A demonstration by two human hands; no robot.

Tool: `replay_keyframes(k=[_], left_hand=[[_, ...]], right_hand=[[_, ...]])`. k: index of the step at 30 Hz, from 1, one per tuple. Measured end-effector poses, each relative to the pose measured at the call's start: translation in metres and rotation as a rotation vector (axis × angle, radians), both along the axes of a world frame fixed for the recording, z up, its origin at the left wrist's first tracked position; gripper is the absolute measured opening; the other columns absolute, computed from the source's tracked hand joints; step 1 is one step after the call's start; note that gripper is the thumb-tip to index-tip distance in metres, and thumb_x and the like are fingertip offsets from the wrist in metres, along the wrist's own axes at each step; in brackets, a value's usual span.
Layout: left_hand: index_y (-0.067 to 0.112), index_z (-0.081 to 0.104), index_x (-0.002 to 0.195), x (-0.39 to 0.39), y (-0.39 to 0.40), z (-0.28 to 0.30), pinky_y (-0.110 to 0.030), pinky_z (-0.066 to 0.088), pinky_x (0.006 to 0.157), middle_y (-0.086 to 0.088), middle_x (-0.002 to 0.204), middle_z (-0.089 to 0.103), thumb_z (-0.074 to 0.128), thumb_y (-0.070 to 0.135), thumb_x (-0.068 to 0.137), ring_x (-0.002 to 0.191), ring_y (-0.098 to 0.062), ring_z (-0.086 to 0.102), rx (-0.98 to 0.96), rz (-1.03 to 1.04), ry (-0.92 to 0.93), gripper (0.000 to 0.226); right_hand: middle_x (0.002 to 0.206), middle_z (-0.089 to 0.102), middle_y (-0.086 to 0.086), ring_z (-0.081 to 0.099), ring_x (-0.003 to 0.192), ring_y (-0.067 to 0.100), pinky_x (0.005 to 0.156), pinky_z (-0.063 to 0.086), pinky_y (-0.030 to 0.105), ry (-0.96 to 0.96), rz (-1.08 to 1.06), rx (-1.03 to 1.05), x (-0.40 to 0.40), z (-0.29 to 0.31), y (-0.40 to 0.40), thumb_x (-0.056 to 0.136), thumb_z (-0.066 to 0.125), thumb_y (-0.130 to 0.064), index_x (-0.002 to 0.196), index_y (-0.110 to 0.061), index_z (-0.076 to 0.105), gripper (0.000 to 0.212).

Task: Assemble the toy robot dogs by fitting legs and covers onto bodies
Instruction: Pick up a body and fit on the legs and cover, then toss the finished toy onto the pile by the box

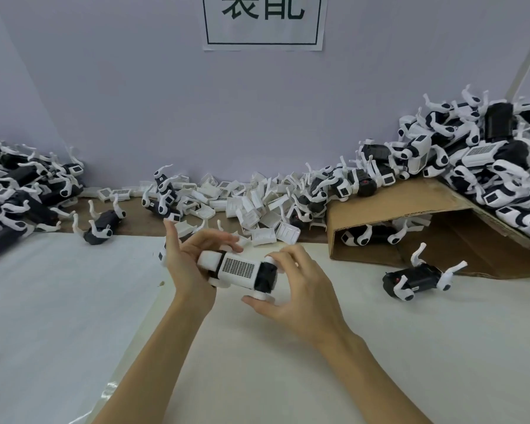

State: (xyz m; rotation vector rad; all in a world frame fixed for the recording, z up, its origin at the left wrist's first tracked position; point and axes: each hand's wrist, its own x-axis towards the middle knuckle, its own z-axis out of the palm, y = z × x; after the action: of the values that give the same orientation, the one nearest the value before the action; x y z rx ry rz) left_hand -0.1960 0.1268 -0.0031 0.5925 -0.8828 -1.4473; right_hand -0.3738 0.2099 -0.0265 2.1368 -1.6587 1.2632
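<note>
A toy robot dog (239,270) with a white grilled cover on its black body is held above the white mat between both hands. My left hand (187,258) cradles its head end, fingers curled over the top. My right hand (294,286) pinches the rear end, thumb below at a white leg, fingers over the black back part. A heap of loose white covers (257,200) lies behind, along the wall.
Black bodies with white legs are piled at the left (16,191). More dogs are heaped on a tilted cardboard box (410,215) at the right. One legged body (416,280) lies upside down on the mat, another (101,228) at the mat's far edge.
</note>
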Motion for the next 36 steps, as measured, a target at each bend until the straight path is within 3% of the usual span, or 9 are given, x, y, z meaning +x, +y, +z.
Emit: replay_keyframes(k=[4,9,13,16,19,23,27,30,36], left_hand=[[0.013,0.081,0.084,-0.007,-0.001,0.0,-0.048,0.054,0.096,-0.022,0.112,0.078,0.027,0.07,0.107,0.109,-0.037,0.073,-0.01,0.006,-0.158,0.082],[0.02,0.076,0.098,-0.022,0.0,-0.013,-0.034,0.049,0.089,0.008,0.104,0.079,0.046,0.054,0.111,0.102,-0.007,0.069,-0.216,0.196,-0.689,0.047],[0.02,0.073,0.112,-0.021,-0.001,-0.01,-0.034,0.054,0.085,0.003,0.111,0.077,0.033,0.068,0.108,0.103,-0.01,0.072,-0.129,0.164,-0.522,0.062],[0.014,0.07,0.114,-0.012,-0.008,-0.007,-0.04,0.058,0.077,-0.005,0.112,0.075,0.03,0.058,0.112,0.098,-0.02,0.071,-0.082,0.279,-0.426,0.06],[0.019,0.07,0.105,-0.007,-0.01,-0.007,-0.035,0.056,0.072,-0.001,0.105,0.074,0.038,0.045,0.116,0.093,-0.017,0.068,-0.07,0.373,-0.454,0.043],[0.021,0.069,0.106,-0.002,-0.016,-0.016,-0.041,0.052,0.092,-0.002,0.11,0.066,0.067,0.026,0.104,0.107,-0.022,0.059,-0.255,0.696,-0.887,0.006],[0.005,0.064,0.129,0.009,-0.024,-0.03,-0.057,0.029,0.11,-0.022,0.147,0.047,0.082,0.016,0.086,0.139,-0.045,0.039,-0.33,0.891,-1.403,0.048],[0.008,0.048,0.15,0.019,-0.024,-0.038,-0.06,0.016,0.118,-0.025,0.166,0.025,0.081,0.027,0.089,0.153,-0.047,0.02,-0.155,0.701,-1.663,0.072],[-0.004,0.055,0.134,0.029,-0.027,-0.037,-0.048,0.045,0.088,-0.023,0.149,0.036,0.061,-0.01,0.093,0.122,-0.046,0.043,-0.178,0.632,-1.57,0.042]], right_hand=[[0.091,0.06,-0.014,0.06,0.081,0.008,0.067,0.049,0.02,-0.455,-0.004,0.156,-0.002,0.0,-0.002,0.069,0.075,-0.079,0.094,-0.031,0.069,0.055],[0.084,0.076,0.008,0.073,0.072,0.018,0.074,0.057,0.035,-0.768,0.085,0.649,-0.015,0.005,-0.007,0.06,0.071,-0.092,0.065,-0.018,0.067,0.075],[0.093,0.078,0.02,0.076,0.076,0.033,0.074,0.063,0.037,-1.07,0.17,0.937,-0.029,0.025,-0.002,0.066,0.081,-0.079,0.089,-0.006,0.081,0.077],[0.105,0.071,0.02,0.071,0.074,0.022,0.063,0.062,0.031,-1.542,0.325,0.76,-0.066,0.071,-0.013,0.079,0.082,-0.06,0.122,-0.002,0.071,0.072],[0.143,0.047,0.034,0.066,0.116,0.043,0.091,0.062,0.043,-1.923,0.669,0.221,-0.125,0.138,-0.021,0.084,0.077,-0.061,0.149,-0.002,0.043,0.094],[0.153,0.031,0.046,0.052,0.131,0.06,0.103,0.055,0.055,-1.824,0.828,0.205,-0.155,0.182,-0.017,0.078,0.077,-0.066,0.161,-0.007,0.009,0.123],[0.133,0.068,0.019,0.07,0.119,0.03,0.094,0.06,0.038,-1.606,0.704,0.506,-0.129,0.133,-0.012,0.095,0.071,-0.049,0.15,0.001,0.044,0.079],[0.11,0.072,0.011,0.073,0.091,0.023,0.08,0.062,0.033,-1.644,0.58,0.702,-0.091,0.071,-0.004,0.098,0.068,-0.04,0.128,-0.004,0.07,0.047],[0.104,0.072,0.015,0.073,0.088,0.026,0.081,0.062,0.035,-1.698,0.374,0.889,-0.041,0.008,-0.004,0.098,0.069,-0.028,0.128,0.0,0.071,0.041]])
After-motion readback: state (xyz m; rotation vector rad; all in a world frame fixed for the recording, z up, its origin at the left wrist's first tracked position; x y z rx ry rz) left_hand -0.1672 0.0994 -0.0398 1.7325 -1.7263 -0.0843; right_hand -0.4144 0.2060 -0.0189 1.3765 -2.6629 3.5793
